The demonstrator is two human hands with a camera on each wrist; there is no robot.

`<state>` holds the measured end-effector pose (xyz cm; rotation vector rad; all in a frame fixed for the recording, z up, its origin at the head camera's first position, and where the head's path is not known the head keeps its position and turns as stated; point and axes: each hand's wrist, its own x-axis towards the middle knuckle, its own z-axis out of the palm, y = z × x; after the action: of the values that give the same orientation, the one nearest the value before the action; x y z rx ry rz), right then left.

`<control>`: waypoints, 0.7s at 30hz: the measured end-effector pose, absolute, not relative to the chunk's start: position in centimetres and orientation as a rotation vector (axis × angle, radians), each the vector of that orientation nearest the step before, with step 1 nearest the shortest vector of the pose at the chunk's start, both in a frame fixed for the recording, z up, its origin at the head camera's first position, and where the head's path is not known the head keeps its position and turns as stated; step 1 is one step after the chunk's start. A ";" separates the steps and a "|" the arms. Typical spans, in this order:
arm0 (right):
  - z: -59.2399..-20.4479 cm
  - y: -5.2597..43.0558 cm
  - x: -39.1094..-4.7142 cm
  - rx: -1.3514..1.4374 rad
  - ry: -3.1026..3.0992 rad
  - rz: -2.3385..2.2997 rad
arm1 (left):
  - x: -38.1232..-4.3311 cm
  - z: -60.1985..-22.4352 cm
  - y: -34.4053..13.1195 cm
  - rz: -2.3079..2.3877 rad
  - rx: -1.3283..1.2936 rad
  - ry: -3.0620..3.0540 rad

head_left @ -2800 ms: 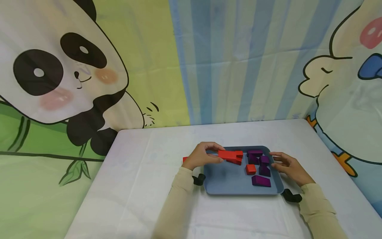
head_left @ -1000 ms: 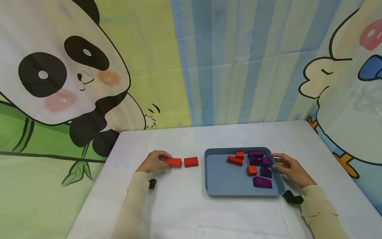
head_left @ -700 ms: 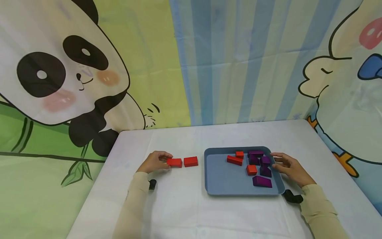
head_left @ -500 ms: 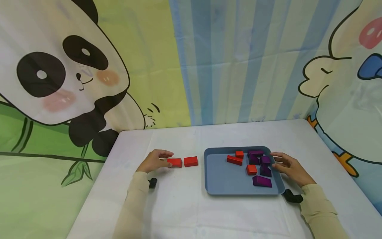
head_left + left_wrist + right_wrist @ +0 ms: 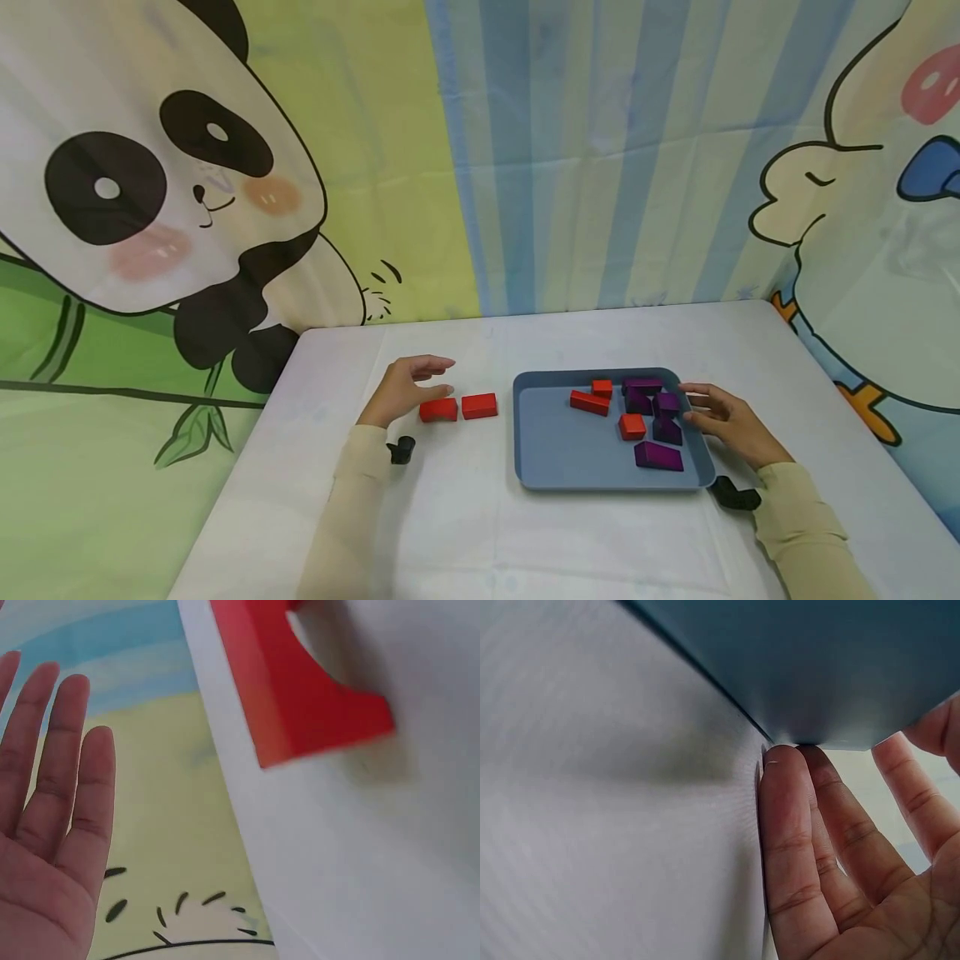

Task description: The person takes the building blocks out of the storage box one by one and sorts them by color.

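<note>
My left hand (image 5: pixel 405 390) is raised just behind and left of a red arch block (image 5: pixel 438 410), thumb and fingers spread with nothing between them. In the left wrist view the curved cut-out of that red arch block (image 5: pixel 300 697) shows, and the fingers are straight. Right beside it on the table lies a red rectangular block (image 5: pixel 479 406). My right hand (image 5: pixel 731 423) rests at the right side of the blue-grey tray (image 5: pixel 570 467); in the right wrist view its nearly straight fingers (image 5: pixel 789 825) touch the tray's outer wall (image 5: pixel 817 675).
Inside the tray are a long red block (image 5: pixel 589 402), two small red blocks, one of them a red cube (image 5: pixel 632 427), and several purple blocks, including a purple wedge-ended block (image 5: pixel 658 456). A white cloth covers the table (image 5: pixel 465 517). Printed curtains (image 5: pixel 562 167) hang behind it.
The left hand carried red blocks over the tray, then set the arch block beside the rectangular one on the table. It has now released it and lifted away. The right hand stays put.
</note>
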<state>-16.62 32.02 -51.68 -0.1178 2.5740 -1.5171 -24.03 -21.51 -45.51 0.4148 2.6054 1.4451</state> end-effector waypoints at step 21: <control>-51.5 32.1 -16.5 -0.130 2.574 -1.506 | -24.6 -43.7 -14.4 1.624 0.593 2.352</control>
<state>-16.54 32.15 -51.48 -0.1300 2.5744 -1.5058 -24.60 -14.43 -43.73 0.5925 2.3521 1.6242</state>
